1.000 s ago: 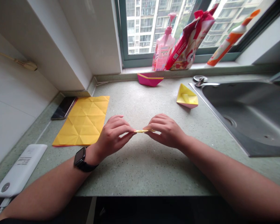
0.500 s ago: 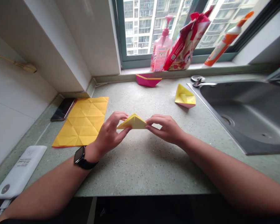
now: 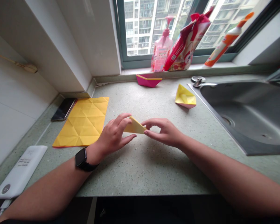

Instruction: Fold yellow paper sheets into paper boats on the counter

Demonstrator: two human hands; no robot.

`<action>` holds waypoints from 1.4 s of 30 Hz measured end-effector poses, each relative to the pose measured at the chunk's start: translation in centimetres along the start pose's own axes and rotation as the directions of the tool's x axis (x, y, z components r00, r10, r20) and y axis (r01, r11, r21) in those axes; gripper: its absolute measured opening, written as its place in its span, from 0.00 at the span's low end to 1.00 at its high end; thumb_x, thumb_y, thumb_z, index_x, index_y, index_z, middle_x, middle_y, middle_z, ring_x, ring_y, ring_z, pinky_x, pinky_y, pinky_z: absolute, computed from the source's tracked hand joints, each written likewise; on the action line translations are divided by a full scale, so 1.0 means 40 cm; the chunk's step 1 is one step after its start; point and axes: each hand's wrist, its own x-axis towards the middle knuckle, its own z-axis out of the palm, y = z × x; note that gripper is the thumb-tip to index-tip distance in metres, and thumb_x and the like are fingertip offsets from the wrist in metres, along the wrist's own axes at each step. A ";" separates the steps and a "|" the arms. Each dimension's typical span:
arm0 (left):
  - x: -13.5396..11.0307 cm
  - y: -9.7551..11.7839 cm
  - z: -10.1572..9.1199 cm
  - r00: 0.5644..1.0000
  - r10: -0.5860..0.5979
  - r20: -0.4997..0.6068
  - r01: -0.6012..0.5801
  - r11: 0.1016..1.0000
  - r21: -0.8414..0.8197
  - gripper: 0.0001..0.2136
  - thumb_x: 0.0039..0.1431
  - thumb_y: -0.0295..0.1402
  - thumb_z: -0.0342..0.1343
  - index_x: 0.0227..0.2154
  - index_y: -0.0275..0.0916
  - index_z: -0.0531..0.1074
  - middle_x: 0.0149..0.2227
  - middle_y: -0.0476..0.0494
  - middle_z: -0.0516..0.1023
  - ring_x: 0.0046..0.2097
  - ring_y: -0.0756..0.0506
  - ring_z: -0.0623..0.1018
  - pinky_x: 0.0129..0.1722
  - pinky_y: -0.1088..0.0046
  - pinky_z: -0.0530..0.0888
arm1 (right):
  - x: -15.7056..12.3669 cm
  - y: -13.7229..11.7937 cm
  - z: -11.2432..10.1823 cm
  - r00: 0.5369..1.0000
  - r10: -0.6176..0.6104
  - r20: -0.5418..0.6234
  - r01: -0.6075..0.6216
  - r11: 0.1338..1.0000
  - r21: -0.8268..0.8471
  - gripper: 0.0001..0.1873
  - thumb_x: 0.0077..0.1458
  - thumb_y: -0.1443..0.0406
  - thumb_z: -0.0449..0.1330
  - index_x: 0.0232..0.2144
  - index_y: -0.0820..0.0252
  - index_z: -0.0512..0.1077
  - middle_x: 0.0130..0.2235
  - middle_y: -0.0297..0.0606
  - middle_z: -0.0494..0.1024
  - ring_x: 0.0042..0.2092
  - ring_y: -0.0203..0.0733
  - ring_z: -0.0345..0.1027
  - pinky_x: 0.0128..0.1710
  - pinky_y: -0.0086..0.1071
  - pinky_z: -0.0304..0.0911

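A small folded yellow paper piece (image 3: 135,127) is held just above the speckled green countertop (image 3: 142,168), between both hands. My left hand (image 3: 113,137), with a black watch on its wrist, pinches the paper's left end with thumb and fingers. My right hand (image 3: 164,132) pinches the right corner with thumb and forefinger. The paper is tilted, its flat triangular face turned toward me.
A creased yellow paper sheet (image 3: 85,119) lies at left beside a dark phone (image 3: 63,109) and a white power bank (image 3: 20,171). A yellow paper boat (image 3: 185,98) and a pink one (image 3: 148,80) sit farther back. A steel sink (image 3: 245,115) is at right; bottles and a bag stand on the sill.
The yellow paper, held flat and edge-on a second ago, was raised into a peaked triangle and is now tilted and partly closed. Both hands shifted slightly closer together.
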 end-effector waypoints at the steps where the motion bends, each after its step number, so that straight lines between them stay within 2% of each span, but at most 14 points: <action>1: 0.000 0.000 0.002 1.000 -0.002 -0.010 0.002 1.000 -0.021 0.20 0.72 0.37 0.66 0.59 0.45 0.64 0.65 0.31 0.76 0.62 0.33 0.82 0.55 0.52 0.84 | 0.000 -0.002 0.000 1.000 -0.027 0.017 0.027 1.000 0.015 0.12 0.69 0.58 0.68 0.51 0.56 0.83 0.40 0.38 0.88 0.40 0.41 0.81 0.44 0.35 0.76; 4: 0.000 -0.002 0.005 0.999 -0.002 -0.034 0.000 0.997 -0.073 0.21 0.72 0.36 0.66 0.60 0.45 0.64 0.63 0.32 0.78 0.61 0.34 0.83 0.56 0.53 0.84 | -0.001 -0.008 0.000 0.995 -0.083 0.052 0.081 0.995 0.055 0.17 0.68 0.57 0.70 0.55 0.56 0.82 0.43 0.39 0.88 0.43 0.43 0.82 0.48 0.36 0.77; 9: -0.001 -0.005 0.009 0.999 0.018 -0.036 -0.021 0.996 -0.082 0.25 0.70 0.39 0.69 0.61 0.45 0.64 0.62 0.33 0.79 0.61 0.34 0.83 0.56 0.53 0.84 | -0.003 -0.007 -0.002 0.991 -0.107 0.083 0.099 0.990 0.102 0.18 0.69 0.56 0.70 0.57 0.55 0.80 0.46 0.40 0.88 0.45 0.44 0.83 0.49 0.37 0.78; 14: 0.002 0.002 0.012 0.991 0.041 -0.130 -0.055 0.992 -0.110 0.23 0.72 0.39 0.68 0.61 0.44 0.64 0.60 0.31 0.81 0.61 0.34 0.85 0.57 0.54 0.85 | -0.009 0.003 0.006 0.969 -0.230 0.094 0.221 0.971 0.092 0.35 0.62 0.50 0.76 0.65 0.54 0.74 0.50 0.43 0.87 0.51 0.48 0.82 0.55 0.42 0.77; 18: 0.002 0.009 0.010 0.984 0.075 -0.159 -0.098 0.985 -0.144 0.29 0.71 0.41 0.69 0.67 0.44 0.62 0.62 0.30 0.81 0.62 0.33 0.85 0.60 0.51 0.84 | -0.014 0.004 0.018 0.970 -0.239 0.038 0.242 0.967 -0.085 0.27 0.65 0.55 0.74 0.61 0.54 0.73 0.49 0.43 0.85 0.50 0.48 0.82 0.51 0.41 0.77; 23: -0.002 0.013 0.015 0.990 0.102 -0.099 -0.119 0.975 -0.186 0.32 0.72 0.42 0.69 0.71 0.42 0.63 0.62 0.29 0.82 0.61 0.34 0.85 0.60 0.52 0.84 | -0.014 -0.001 0.025 0.958 -0.287 -0.006 0.277 0.928 -0.248 0.18 0.67 0.59 0.70 0.55 0.54 0.73 0.45 0.40 0.85 0.45 0.48 0.81 0.46 0.42 0.77; 28: -0.004 0.012 0.029 0.994 0.078 -0.081 -0.097 0.958 -0.271 0.34 0.71 0.43 0.69 0.73 0.43 0.62 0.66 0.29 0.80 0.61 0.36 0.86 0.61 0.53 0.84 | -0.012 -0.009 0.031 0.951 -0.309 -0.011 0.295 0.915 -0.275 0.21 0.66 0.57 0.71 0.56 0.54 0.72 0.47 0.42 0.86 0.46 0.49 0.82 0.46 0.42 0.77; 33: -0.002 0.016 0.029 0.995 0.056 -0.080 -0.080 0.939 -0.335 0.35 0.71 0.42 0.70 0.74 0.43 0.62 0.68 0.27 0.78 0.58 0.37 0.87 0.60 0.55 0.84 | -0.013 -0.013 0.033 0.934 -0.353 -0.060 0.314 0.887 -0.338 0.19 0.68 0.56 0.67 0.56 0.56 0.72 0.48 0.45 0.86 0.47 0.51 0.83 0.45 0.44 0.78; 39: 0.001 0.024 0.027 0.992 0.011 -0.129 -0.061 0.916 -0.396 0.38 0.67 0.33 0.72 0.75 0.44 0.61 0.70 0.28 0.76 0.57 0.39 0.87 0.61 0.57 0.84 | -0.014 -0.015 0.032 0.898 -0.423 -0.117 0.344 0.844 -0.411 0.23 0.67 0.62 0.64 0.62 0.55 0.70 0.48 0.45 0.87 0.45 0.53 0.83 0.45 0.47 0.79; 42: 0.001 0.026 0.027 0.991 -0.009 -0.134 -0.051 0.900 -0.434 0.39 0.66 0.29 0.71 0.75 0.45 0.61 0.71 0.29 0.75 0.57 0.38 0.87 0.60 0.57 0.84 | -0.013 -0.017 0.033 0.895 -0.421 -0.146 0.323 0.839 -0.437 0.25 0.66 0.65 0.63 0.64 0.55 0.68 0.47 0.45 0.87 0.44 0.53 0.83 0.44 0.46 0.78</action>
